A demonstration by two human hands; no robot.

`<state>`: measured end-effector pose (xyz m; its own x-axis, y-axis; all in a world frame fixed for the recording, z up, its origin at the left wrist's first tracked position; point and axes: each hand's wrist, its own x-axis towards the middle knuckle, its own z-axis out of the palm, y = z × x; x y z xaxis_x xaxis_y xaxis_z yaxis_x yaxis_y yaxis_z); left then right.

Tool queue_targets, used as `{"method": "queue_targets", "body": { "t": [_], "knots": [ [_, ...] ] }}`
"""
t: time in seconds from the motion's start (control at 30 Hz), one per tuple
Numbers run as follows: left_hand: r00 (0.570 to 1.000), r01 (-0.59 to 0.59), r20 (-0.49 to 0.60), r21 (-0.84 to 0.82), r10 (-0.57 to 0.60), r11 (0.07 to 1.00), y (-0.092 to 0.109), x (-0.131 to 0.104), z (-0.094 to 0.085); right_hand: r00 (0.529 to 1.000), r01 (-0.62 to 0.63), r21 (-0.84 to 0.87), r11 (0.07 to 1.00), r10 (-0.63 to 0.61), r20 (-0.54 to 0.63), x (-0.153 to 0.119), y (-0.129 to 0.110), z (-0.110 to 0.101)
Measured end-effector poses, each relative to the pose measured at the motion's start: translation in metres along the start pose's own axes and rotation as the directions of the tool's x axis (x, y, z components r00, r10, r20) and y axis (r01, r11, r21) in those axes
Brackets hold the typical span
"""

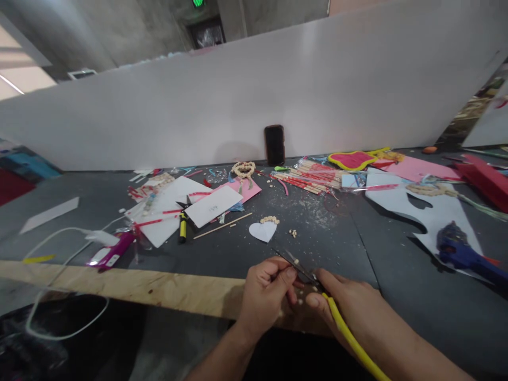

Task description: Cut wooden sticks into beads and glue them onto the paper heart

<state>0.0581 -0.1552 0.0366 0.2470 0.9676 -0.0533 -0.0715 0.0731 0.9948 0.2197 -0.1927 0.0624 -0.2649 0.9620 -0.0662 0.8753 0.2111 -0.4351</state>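
My right hand (345, 301) is wrapped round a pair of yellow-handled scissors (351, 338), whose dark blades point up and left over the table's near edge. Close to the blades, my left hand (265, 291) is pinched; what sits between its fingertips is too small to make out. A few tiny cream bits show by the blades and just under my fingers, slightly blurred. Beyond my hands lies a white paper heart (262, 231) with cream pieces (270, 219) along its upper right edge. A small pile of similar pieces (292, 233) rests right of it.
Black-and-yellow pliers (183, 225), a white card (214, 205) and a thin stick (222, 226) lie to the left. Red-and-wood sticks (313, 177) are bundled at the back, near a leaning phone (274, 144). A blue glue gun (464, 251) rests on cut white sheets at right.
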Motion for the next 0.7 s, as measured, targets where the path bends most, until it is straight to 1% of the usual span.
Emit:
{"method": "queue_targets", "body": {
  "t": [0.07, 0.13, 0.2, 0.27, 0.37, 0.53, 0.63, 0.7],
  "knots": [
    [1.0, 0.005, -0.005, -0.013, -0.005, 1.0, -0.001, 0.001, 0.0, 1.0, -0.024, 0.005, 1.0, 0.024, 0.0, 0.0, -0.001, -0.002],
    [1.0, 0.005, -0.001, -0.031, -0.005, 0.999, -0.002, 0.002, 0.0, 0.999, -0.042, 0.002, 0.999, 0.042, 0.027, 0.0, -0.002, -0.003],
    [1.0, 0.021, 0.019, -0.053, -0.02, 0.998, -0.002, 0.004, -0.002, 0.999, -0.028, -0.019, 0.999, 0.028, 0.041, -0.001, -0.001, -0.003],
    [0.998, 0.055, 0.044, -0.065, -0.052, 0.996, -0.001, 0.005, -0.003, 1.0, 0.001, -0.091, 0.996, -0.002, -0.007, -0.001, 0.0, -0.002],
    [0.994, 0.086, 0.07, -0.093, -0.08, 0.992, 0.001, 0.006, -0.004, 0.993, 0.012, -0.206, 0.979, -0.035, -0.113, -0.001, 0.003, -0.001],
    [0.992, 0.095, 0.097, -0.117, -0.084, 0.988, 0.005, 0.005, -0.003, 0.981, 0.068, -0.191, 0.979, -0.101, -0.166, -0.002, 0.006, 0.0],
    [0.983, 0.131, 0.139, -0.106, -0.116, 0.986, 0.006, 0.005, -0.004, 0.974, 0.094, -0.204, 0.974, -0.133, -0.186, -0.004, 0.008, 0.003],
    [0.973, 0.17, 0.174, -0.1, -0.151, 0.98, 0.008, 0.006, -0.006, 0.974, 0.087, -0.212, 0.973, -0.128, -0.188, -0.005, 0.009, 0.006]
  ]
}}
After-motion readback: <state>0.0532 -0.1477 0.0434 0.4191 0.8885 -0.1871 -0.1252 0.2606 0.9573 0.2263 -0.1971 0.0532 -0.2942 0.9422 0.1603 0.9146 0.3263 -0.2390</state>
